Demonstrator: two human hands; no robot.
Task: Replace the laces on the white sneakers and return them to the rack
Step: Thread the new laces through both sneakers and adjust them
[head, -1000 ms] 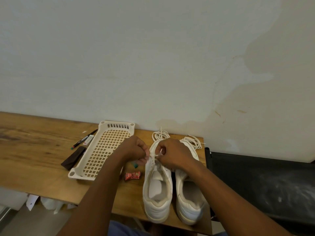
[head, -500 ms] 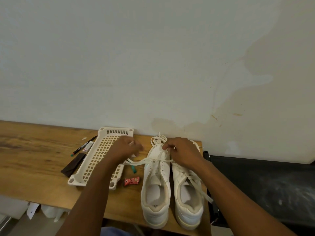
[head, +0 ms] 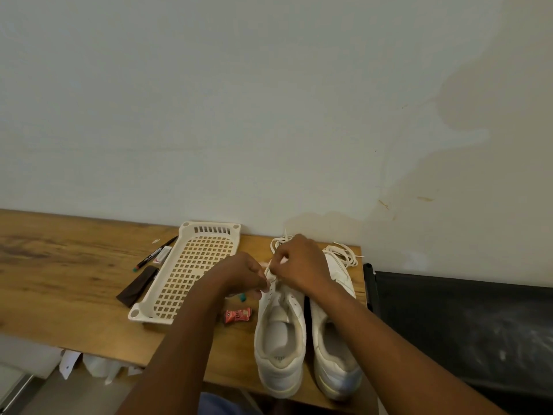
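Hands: left hand [head: 242,275], right hand [head: 299,265] pinch lace [head: 270,272] over left sneaker [head: 281,330]; rack [head: 191,271], wrapper [head: 238,315] beside.

Both forearms reach forward and converge. The left hand [head: 239,275] sits knuckles-up, fingers curled in a pinch; the right hand [head: 299,265], just beside it, curls its fingers likewise.
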